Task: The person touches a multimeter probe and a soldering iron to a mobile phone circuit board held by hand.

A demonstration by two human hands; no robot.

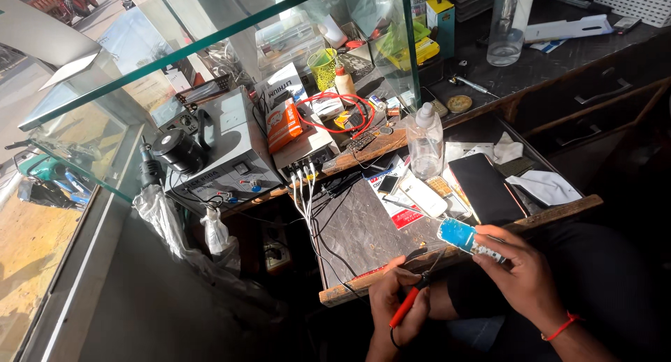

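My right hand (521, 271) holds a small blue circuit board (465, 237) by its near end, lifted just above the front edge of the wooden work tray (559, 210). My left hand (398, 302) grips a red-handled tool (407, 305) like a pen, its dark tip pointing up toward the board. Both hands hover at the tray's front lip. A red thread bracelet (561, 327) circles my right wrist.
On the tray lie a black phone (486, 189), a white handset (423, 194), small parts and white cloths (549, 187). A clear plastic bottle (425, 142) stands behind them. A grey power supply (227, 149), cables and a glass shelf (231, 33) crowd the left.
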